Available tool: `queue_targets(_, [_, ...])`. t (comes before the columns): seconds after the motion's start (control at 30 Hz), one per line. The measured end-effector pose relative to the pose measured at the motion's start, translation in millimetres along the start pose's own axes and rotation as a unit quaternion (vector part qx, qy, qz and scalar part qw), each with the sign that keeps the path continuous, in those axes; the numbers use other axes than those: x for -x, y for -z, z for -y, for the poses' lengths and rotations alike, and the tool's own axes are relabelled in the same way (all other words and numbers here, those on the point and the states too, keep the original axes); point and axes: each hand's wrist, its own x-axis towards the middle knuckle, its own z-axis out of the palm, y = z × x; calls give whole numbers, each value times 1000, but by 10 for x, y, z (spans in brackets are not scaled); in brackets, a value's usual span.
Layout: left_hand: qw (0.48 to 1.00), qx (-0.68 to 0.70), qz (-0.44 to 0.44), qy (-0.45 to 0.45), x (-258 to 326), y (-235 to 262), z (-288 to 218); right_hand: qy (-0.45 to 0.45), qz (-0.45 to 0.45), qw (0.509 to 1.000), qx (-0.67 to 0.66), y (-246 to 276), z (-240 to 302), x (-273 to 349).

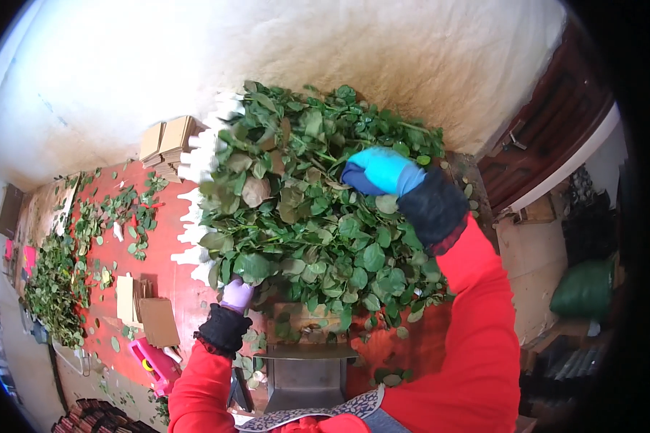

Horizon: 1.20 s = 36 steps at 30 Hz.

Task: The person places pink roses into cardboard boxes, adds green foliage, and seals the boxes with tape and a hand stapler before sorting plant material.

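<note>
A big heap of leafy green stems lies across the red table, with white sleeved ends sticking out along its left side. My right hand, in a blue glove with a darker blue part, is on the right upper part of the heap. Its fingers look curled in around leafy stems, though leaves hide the tips. At the heap's lower left edge is my left hand in a lilac glove, close below the white ends. Leaves cover its fingers, so its grip does not show.
Brown cardboard pieces are stacked by the wall, and more cardboard lies nearer on the red table. A pink tool rests at the near edge. Loose leaves pile up far left. A metal stand is before me.
</note>
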Motion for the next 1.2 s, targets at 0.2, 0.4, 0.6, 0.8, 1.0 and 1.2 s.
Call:
queue_targets(0.2, [991, 100, 13, -88, 110, 156, -164, -36, -62, 996, -45, 468, 89, 33])
queue_targets(0.4, [973, 188, 12, -131, 367, 251, -556, -67, -241, 960, 130, 741, -48, -517])
queue_targets(0.6, [915, 402, 25, -10, 407, 312, -939, -98, -148, 983, -43, -80, 310, -1539])
queue_targets(0.8, [934, 356, -17, -18, 248, 193, -901, 36, -71, 996, 48, -565, 1045, -1037])
queue_targets(1.0, [994, 48, -51, 80, 133, 281, -1035, 53, -119, 991, 19, -962, 723, -810])
queue_targets(1.2, [949, 311, -2, 41, -354, 532, -1064, 82, -353, 930, -58, -381, 830, -212])
